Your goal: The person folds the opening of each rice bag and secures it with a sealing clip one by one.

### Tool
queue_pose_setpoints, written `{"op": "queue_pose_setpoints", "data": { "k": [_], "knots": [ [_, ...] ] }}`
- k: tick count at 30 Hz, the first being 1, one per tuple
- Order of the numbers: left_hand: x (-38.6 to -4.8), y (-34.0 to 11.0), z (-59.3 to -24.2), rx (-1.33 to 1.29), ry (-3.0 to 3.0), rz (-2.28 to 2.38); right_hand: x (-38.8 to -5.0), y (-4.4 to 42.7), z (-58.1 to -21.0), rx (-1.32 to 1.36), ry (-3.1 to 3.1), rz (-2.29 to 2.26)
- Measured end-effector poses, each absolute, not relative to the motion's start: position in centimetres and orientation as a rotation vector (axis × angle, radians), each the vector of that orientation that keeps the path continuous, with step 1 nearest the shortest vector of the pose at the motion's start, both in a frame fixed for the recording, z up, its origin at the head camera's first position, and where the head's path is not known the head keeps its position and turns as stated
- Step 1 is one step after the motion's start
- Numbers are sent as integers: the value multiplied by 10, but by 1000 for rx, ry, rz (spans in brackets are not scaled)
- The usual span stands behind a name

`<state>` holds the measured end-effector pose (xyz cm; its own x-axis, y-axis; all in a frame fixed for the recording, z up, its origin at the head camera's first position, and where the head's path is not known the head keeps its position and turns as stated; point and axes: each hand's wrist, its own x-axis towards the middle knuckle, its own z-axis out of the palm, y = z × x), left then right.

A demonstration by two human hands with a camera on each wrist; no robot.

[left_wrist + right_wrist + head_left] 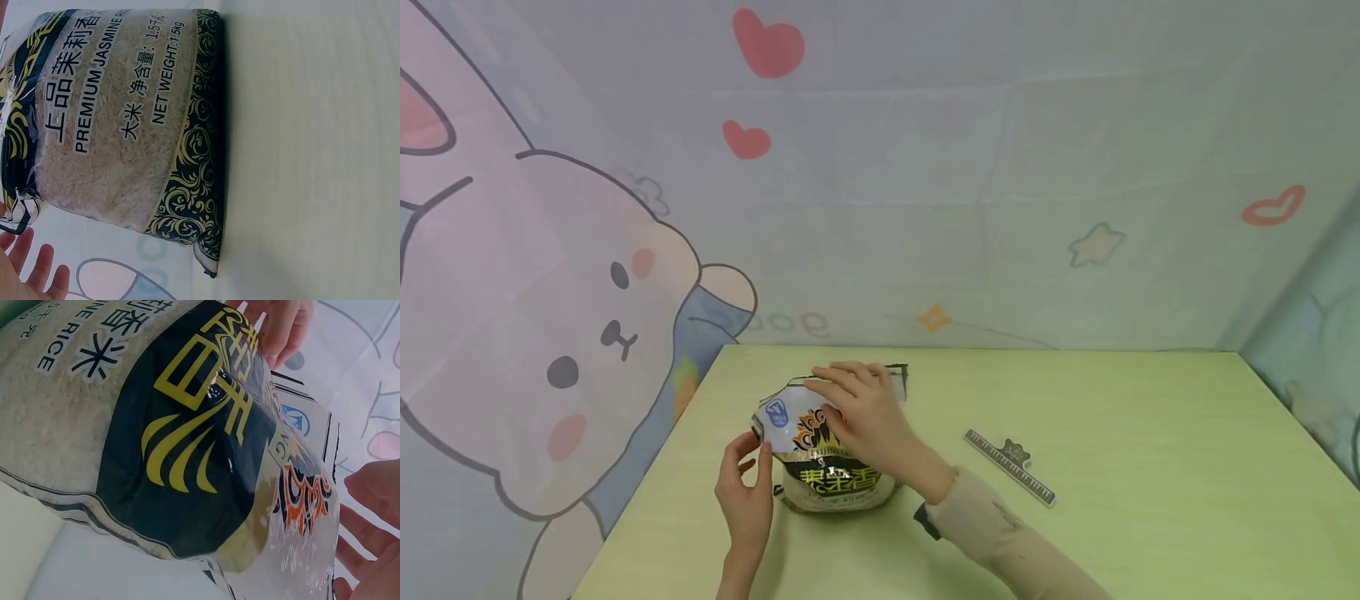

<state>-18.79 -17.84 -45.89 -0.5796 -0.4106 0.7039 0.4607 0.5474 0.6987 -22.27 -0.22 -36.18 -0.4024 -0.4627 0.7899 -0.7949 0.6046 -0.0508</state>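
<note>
A bag of jasmine rice (pixel 838 487) stands upright on the table, its clear upper part folding over in creases. My left hand (pixel 747 498) is at the bag's left upper corner and pinches its edge between thumb and index finger. In the left wrist view, the other fingers (pixel 41 267) of that hand spread away from the bag. Across the bag's top lies my right hand (pixel 872 425), its fingers extended and apart. The right wrist view has this hand (pixel 375 534) beside the bag's top edge, touching or very near it.
On the light green table (pixel 1150 467), a clip (pixel 1011 462) with a piano-key bar and a small bear-shaped handle lies to the right of the bag. Behind the table hangs a cloth backdrop (pixel 887 250) printed with a rabbit and hearts.
</note>
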Motion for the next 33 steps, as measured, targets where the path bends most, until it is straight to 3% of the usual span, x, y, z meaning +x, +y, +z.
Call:
{"op": "queue_pose_setpoints", "data": {
  "k": [22, 33],
  "knots": [
    [-194, -183, -460, -64, -1785, -1296, -229, -28, -364, 960, -2135, 382],
    [-180, -172, -440, -112, -1757, -1355, -231, -39, -365, 972, -2137, 440]
  ]
}}
